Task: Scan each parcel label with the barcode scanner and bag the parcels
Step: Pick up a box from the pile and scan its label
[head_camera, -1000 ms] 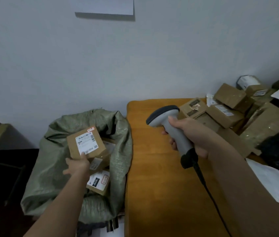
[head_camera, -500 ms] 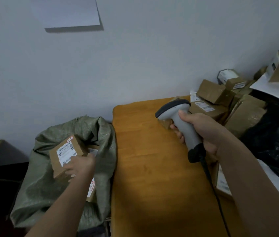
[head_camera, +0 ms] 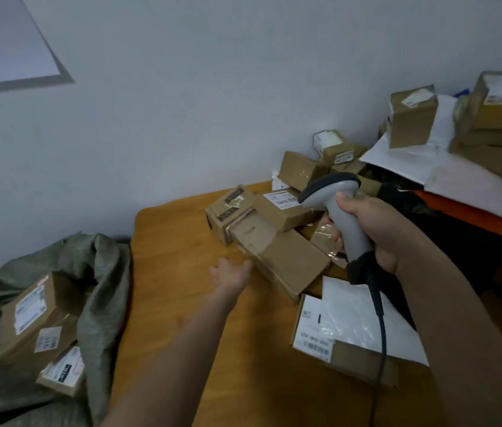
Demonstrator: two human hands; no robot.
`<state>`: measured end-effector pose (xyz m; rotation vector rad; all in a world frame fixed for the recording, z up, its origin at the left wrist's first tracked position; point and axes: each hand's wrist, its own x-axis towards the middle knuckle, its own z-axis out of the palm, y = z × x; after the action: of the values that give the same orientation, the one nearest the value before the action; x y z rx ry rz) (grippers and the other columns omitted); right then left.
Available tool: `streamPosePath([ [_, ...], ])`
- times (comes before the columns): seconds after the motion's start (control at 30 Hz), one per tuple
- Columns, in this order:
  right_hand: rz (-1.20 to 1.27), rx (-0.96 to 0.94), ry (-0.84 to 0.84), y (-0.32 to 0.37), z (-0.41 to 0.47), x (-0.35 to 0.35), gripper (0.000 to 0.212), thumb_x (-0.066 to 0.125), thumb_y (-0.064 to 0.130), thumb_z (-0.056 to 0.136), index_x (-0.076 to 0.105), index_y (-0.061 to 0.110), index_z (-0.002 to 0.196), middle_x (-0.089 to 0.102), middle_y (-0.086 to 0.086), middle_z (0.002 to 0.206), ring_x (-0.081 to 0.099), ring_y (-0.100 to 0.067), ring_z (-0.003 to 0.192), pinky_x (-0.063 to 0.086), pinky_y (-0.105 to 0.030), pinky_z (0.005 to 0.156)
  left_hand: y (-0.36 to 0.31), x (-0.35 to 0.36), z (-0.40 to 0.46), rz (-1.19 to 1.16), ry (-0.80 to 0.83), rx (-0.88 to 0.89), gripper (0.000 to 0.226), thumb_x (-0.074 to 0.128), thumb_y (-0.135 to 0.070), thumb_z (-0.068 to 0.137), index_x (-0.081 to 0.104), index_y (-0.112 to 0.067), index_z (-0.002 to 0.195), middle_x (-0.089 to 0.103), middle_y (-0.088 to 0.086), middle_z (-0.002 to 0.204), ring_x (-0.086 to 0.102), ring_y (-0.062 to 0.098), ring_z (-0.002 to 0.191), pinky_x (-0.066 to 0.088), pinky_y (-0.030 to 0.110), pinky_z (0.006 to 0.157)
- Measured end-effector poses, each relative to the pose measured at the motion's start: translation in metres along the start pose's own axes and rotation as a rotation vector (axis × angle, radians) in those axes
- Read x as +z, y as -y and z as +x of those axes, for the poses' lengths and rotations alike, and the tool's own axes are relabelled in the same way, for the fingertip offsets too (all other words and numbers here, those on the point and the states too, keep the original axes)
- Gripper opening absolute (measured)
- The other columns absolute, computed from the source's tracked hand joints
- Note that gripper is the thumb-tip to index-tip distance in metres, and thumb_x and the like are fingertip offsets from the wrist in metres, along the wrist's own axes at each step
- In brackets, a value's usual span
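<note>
My right hand (head_camera: 376,229) grips the handle of a grey barcode scanner (head_camera: 340,211), held upright above a pile of cardboard parcels. My left hand (head_camera: 231,274) is stretched out over the orange table (head_camera: 181,297), fingers open and empty, right beside a long brown parcel (head_camera: 277,257). A green woven bag (head_camera: 101,288) stands open at the table's left side. Inside it lie three labelled parcels; the topmost (head_camera: 32,315) shows a white label. A flat box with a white label (head_camera: 329,337) lies on the table near me, under the scanner's cable.
Several cardboard parcels (head_camera: 283,208) are heaped at the table's far right against the wall. More boxes (head_camera: 413,118) and white mailers (head_camera: 422,161) are stacked higher at the right, over dark bags (head_camera: 459,238). A sheet of paper (head_camera: 3,44) hangs on the wall.
My left hand let go of the labelled parcel in the bag and moved right over the table to the long brown parcel. The view swung right; the scanner stays in my right hand.
</note>
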<state>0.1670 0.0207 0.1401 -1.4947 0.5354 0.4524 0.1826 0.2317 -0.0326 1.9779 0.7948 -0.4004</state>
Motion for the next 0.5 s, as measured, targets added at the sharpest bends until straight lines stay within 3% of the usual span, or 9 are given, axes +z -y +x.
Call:
streamPosePath([
  [0.1, 0.024, 0.027, -0.013, -0.001, 0.01, -0.028, 0.049, 0.053, 0.045, 0.098, 0.063, -0.002, 0.11, 0.061, -0.012, 0.081, 0.055, -0.015, 0.059, 0.048, -0.026, 0.058, -0.014, 0.05, -0.014, 0.195, 0.057, 0.187, 0.08, 0.065, -0.041, 0.088, 0.018, -0.022, 0.151, 0.016, 0.013, 0.151, 0.028, 0.039, 0.137, 0.035, 0.048, 0.11],
  [0.23, 0.045, 0.038, 0.015, -0.007, 0.025, -0.058, 0.049, 0.054, 0.043, 0.098, 0.061, -0.003, 0.112, 0.059, -0.01, 0.074, 0.055, -0.015, 0.057, 0.048, -0.026, 0.055, -0.016, 0.09, -0.016, 0.779, 0.235, 0.635, 0.082, 0.065, -0.036, 0.085, 0.016, -0.04, 0.151, 0.007, -0.001, 0.159, 0.007, 0.034, 0.145, 0.015, 0.055, 0.116],
  [0.33, 0.055, 0.03, 0.014, -0.013, 0.038, -0.076, 0.049, 0.053, 0.042, 0.098, 0.062, -0.004, 0.111, 0.06, -0.011, 0.076, 0.055, -0.017, 0.061, 0.049, -0.028, 0.058, -0.008, 0.096, -0.007, 1.016, 0.326, 0.66, 0.071, 0.056, -0.041, 0.092, 0.018, -0.038, 0.152, 0.003, -0.007, 0.163, 0.0, 0.025, 0.149, 0.002, 0.059, 0.116],
  [0.5, 0.09, 0.055, -0.001, -0.019, 0.059, -0.083, 0.045, 0.054, 0.04, 0.099, 0.063, -0.003, 0.109, 0.061, -0.012, 0.078, 0.056, -0.018, 0.062, 0.049, -0.029, 0.06, 0.006, 0.07, -0.003, 1.0, 0.339, 0.645, 0.052, 0.052, -0.043, 0.095, 0.038, -0.038, 0.145, 0.009, -0.015, 0.161, 0.004, 0.011, 0.15, 0.0, 0.056, 0.119],
])
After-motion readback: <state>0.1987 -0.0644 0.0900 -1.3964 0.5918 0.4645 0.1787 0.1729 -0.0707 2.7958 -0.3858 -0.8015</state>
